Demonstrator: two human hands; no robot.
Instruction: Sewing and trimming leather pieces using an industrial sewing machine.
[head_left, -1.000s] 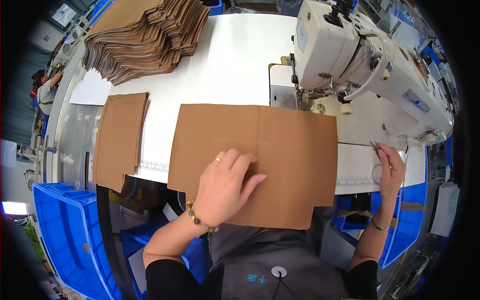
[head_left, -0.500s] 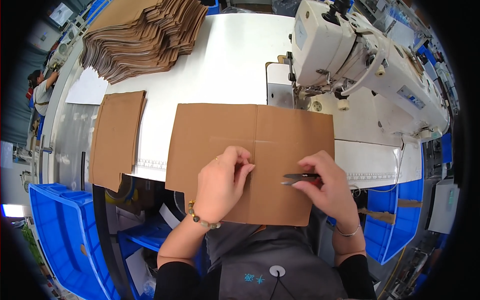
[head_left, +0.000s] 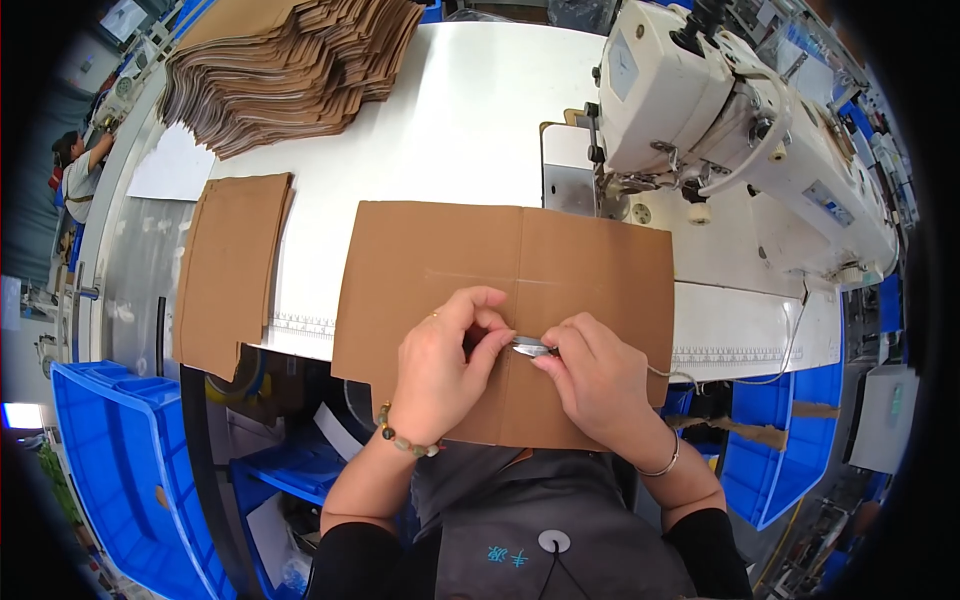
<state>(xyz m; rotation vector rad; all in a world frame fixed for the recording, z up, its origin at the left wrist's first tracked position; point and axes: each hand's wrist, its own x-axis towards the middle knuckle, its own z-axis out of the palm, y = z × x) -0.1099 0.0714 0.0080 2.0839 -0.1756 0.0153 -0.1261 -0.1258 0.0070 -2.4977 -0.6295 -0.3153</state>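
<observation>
Fingers (head_left: 575, 340) of the right hand (head_left: 605, 388) close round the snips (head_left: 532, 347), blades just beside the left hand (head_left: 437, 365), whose thumb and forefinger nearly meet; I can't tell whether they grip anything. Brown panel (head_left: 570, 265) lies beneath both, overhanging the bench (head_left: 480, 120) before the sewing machine (head_left: 655, 95). I see blue characters (head_left: 508, 556) on the apron (head_left: 610, 530).

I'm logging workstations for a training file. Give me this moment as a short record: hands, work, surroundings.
Left hand: over the brown sheet, thumb and index tips pinched; anything between them too small to tell
Right hand: holds snips, blades by the left fingertips
Sheet position: on the white table, overhanging its near edge
Far left: tall brown stack
Far right: sewing machine
Lower left: blue bin
</observation>
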